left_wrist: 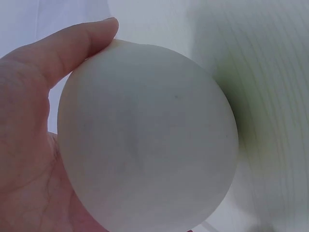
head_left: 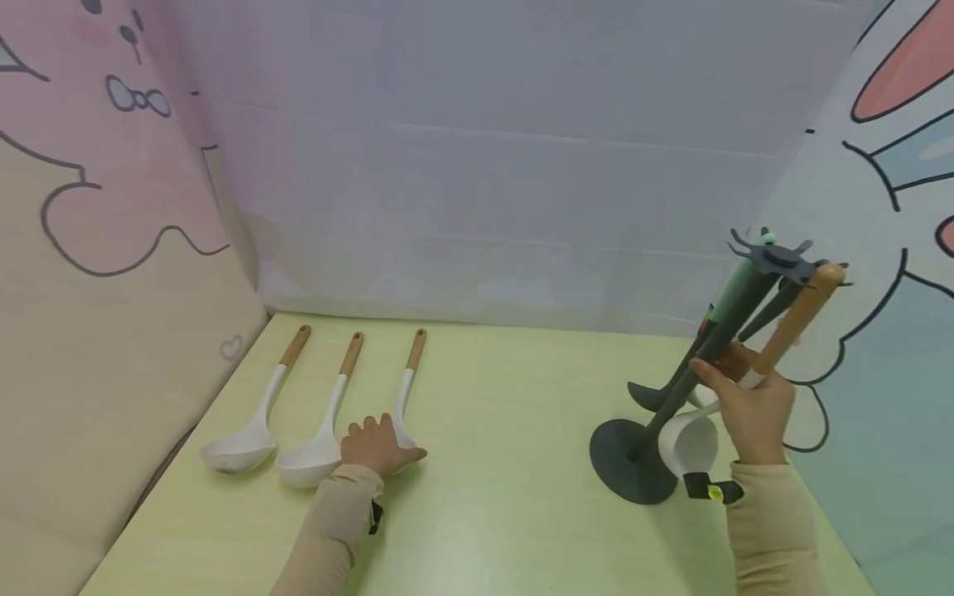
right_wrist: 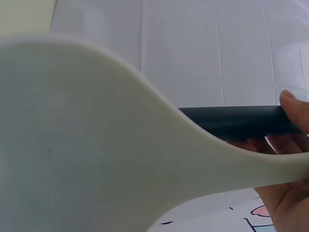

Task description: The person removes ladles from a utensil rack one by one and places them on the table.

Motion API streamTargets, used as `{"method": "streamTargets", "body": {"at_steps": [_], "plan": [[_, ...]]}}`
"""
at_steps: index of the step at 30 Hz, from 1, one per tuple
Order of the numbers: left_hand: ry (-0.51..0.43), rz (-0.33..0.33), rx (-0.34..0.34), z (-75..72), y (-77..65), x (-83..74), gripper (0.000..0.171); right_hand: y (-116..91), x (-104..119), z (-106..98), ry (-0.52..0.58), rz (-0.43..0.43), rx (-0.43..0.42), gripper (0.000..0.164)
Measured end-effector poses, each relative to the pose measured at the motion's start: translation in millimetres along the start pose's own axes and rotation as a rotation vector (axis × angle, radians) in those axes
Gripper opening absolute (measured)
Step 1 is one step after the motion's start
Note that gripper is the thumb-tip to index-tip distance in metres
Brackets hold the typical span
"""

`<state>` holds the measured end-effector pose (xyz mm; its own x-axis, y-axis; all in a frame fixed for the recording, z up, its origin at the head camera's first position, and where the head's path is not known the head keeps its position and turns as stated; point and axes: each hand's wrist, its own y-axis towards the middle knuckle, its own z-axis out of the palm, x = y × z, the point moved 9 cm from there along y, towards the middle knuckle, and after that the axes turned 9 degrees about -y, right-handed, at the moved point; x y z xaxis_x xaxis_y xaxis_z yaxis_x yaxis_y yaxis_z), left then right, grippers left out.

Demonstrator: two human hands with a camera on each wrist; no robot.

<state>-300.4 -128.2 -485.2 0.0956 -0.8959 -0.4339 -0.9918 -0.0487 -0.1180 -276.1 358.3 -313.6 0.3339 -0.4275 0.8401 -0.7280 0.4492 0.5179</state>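
Three ladles (head_left: 305,465) on the table (head_left: 507,480); left grip (head_left: 373,447) clasps one, right grip (head_left: 753,410) one stand (head_left: 671,407).

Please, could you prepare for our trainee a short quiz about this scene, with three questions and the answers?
1. In the head view, how many white ladles are to the left of the stand?
2. True or false: the left grip holds a ladle by its bowl.
3. Which part of the stand does the right grip hold? (a) round base (b) post (c) top hooks

Key: 1. Three; 2. True; 3. b
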Motion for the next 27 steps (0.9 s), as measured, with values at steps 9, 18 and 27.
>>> {"method": "streamTargets", "body": {"at_steps": [9, 18, 27], "plan": [[-0.037, 0.0, 0.009, 1.9, 2.8, -6.1, 0.084, 11, -5, -6, 0.162, 0.039, 0.078, 0.04], [0.008, 0.014, 0.009, 3.2, 6.8, -4.5, 0.092, 7, -7, 3, 0.229, 0.036, 0.242, 0.036], [0.001, 0.127, -0.099, -19.2, 9.3, -31.9, 0.094, 11, -10, 7, 0.209, 0.021, 0.341, 0.027]]}}
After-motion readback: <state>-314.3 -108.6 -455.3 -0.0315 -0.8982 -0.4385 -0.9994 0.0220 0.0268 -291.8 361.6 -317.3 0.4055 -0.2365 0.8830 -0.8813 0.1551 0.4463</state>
